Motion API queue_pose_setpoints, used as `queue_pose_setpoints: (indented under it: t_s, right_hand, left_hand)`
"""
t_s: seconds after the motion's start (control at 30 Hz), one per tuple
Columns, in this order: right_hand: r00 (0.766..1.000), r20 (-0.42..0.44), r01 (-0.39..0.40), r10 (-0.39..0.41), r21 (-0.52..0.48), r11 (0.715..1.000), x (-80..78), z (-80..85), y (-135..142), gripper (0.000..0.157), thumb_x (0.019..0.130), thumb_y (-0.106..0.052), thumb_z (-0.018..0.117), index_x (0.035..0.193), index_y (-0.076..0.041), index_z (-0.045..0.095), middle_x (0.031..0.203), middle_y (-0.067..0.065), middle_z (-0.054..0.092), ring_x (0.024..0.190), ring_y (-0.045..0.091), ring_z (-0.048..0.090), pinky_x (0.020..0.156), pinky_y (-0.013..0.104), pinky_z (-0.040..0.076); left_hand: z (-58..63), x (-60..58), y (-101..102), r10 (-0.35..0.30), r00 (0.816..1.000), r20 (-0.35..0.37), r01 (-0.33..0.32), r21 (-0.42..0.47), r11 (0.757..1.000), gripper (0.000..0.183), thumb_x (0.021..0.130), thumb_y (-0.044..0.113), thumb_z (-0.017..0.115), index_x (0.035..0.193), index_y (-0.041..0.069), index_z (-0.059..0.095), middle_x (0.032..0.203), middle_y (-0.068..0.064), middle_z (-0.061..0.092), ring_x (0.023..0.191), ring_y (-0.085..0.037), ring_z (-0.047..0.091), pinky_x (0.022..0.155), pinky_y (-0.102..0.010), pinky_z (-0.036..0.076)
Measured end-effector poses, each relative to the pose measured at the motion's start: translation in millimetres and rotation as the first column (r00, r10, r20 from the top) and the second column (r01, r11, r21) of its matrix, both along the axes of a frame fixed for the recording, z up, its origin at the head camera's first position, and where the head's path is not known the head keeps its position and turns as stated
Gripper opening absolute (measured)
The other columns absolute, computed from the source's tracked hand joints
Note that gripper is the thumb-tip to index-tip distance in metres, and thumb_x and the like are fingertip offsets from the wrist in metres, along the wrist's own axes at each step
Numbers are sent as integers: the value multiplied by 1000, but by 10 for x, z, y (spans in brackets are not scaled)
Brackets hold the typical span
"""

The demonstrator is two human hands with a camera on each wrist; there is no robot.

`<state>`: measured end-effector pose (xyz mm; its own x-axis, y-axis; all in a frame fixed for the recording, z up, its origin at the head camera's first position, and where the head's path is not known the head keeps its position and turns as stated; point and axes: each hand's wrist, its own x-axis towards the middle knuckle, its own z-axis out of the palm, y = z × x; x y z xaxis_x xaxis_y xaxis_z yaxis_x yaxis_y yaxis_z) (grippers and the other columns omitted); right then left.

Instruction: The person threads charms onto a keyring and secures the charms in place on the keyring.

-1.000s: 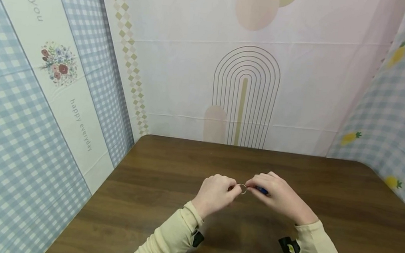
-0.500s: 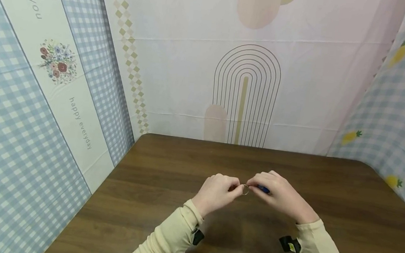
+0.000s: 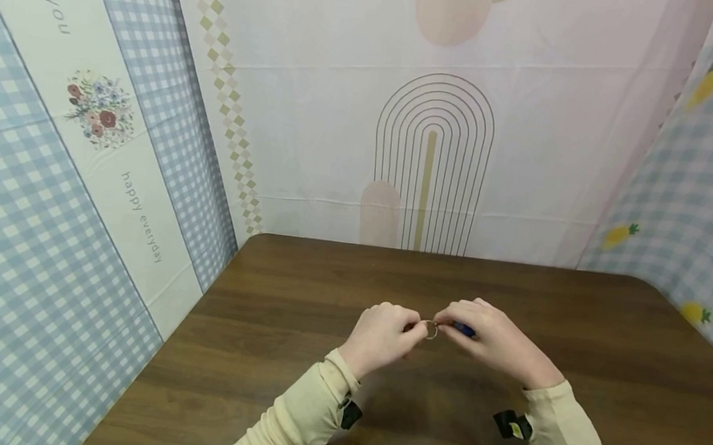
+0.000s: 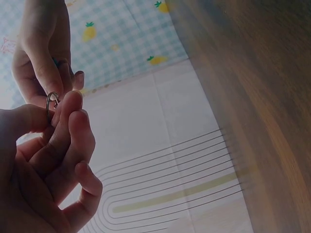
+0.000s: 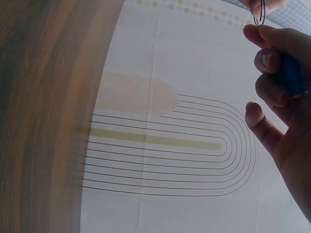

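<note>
A thin metal split key ring [image 3: 437, 330] is held up between the two hands, above the table. My left hand [image 3: 380, 339] pinches it between thumb and index finger; in the left wrist view the ring [image 4: 48, 106] stands edge-on at those fingertips. My right hand [image 3: 494, 342] has its thumb and index fingertips right at the ring's other side. Its curled fingers also hold a small dark blue object [image 5: 290, 75] with a yellow edge, partly hidden by them. I cannot tell what kind of thing the blue object is.
Beneath the hands lies a brown wooden table [image 3: 300, 281] with rounded far corners. A pale printed cloth [image 3: 313, 141] hangs behind it, with blue checked cloths at the left and right. Dark straps [image 3: 512, 425] sit at both wrists.
Both hands stay almost in place, with the ring turning slightly between the fingertips. The head view tips down a little.
</note>
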<state>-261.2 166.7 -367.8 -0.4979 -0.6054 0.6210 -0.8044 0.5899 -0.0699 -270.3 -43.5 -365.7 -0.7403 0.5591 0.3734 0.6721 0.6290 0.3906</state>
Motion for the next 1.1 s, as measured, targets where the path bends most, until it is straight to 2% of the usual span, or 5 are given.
queue_pose_setpoints:
  t_s: [0.43,0.67,0.83,1.0,1.1]
  right_hand:
    - [1000,8,4,-4,9,1000,-71,1,65,21,78,-3,76,92,-17,68,86,-13,65,76,-1,53,69,21,43]
    - [986,165,9,-5,-22,1000,-89,-17,118,22,83,-2,72,100,-15,65,92,-7,64,79,-3,53,66,21,48]
    - [971,238,17,-6,-44,999,-86,-50,135,22,85,-2,70,103,-13,64,95,-4,64,77,-3,50,64,21,47]
    - [941,339,1,10,-32,999,-131,-143,121,20,86,-2,70,102,-12,62,94,-3,63,78,-2,51,64,23,48]
    - [892,451,-39,29,14,999,-172,-255,80,14,88,-4,68,99,-12,62,90,-4,62,76,-2,50,64,22,47]
  left_hand:
    - [11,-35,63,19,1000,18,-19,-12,1000,32,94,22,52,64,20,61,47,13,55,44,4,45,49,-14,35]
    - [-13,-88,60,47,995,91,-44,-42,998,26,97,24,53,77,16,68,54,10,61,47,4,49,51,-15,37]
    - [-37,-110,7,55,989,134,-54,-11,998,20,97,26,58,85,15,69,59,8,63,48,2,49,50,-16,38]
    - [-89,-158,-33,45,984,174,-37,-45,998,14,93,25,64,84,14,70,64,8,65,52,2,50,52,-17,39]
    - [-155,-177,-50,26,974,226,11,-161,987,16,92,24,66,80,14,70,61,9,61,52,0,48,52,-17,38]
